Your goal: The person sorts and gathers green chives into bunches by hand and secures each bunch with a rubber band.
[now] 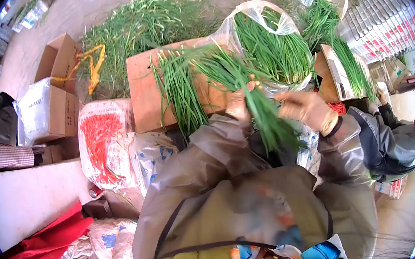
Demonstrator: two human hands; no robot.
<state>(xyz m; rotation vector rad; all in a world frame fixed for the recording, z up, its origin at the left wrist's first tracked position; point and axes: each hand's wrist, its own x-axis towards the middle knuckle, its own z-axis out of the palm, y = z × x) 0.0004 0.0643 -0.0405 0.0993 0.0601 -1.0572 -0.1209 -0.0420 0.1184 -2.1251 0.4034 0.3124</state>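
My left hand (238, 106), in a pale glove, is closed around a loose bunch of long green chives (266, 117). The bunch slants across in front of me, one end over the board and the other hanging toward my lap. Just right of it is my right hand (308, 110), also gloved, with curled fingers close to the chives. Its fingertips are blurred, and anything between them cannot be made out. Left of my hands, another bundle of chives (182, 92) lies over the brown board (143, 93).
Behind my hands stands a clear plastic bag (284, 16) full of chives. Red ties (101, 141) lie on a wrapped block at left, near cardboard boxes (64, 107). A heap of greens (149, 23) covers the floor. Another person (398, 141) sits at right, near stacked white crates (384, 22).
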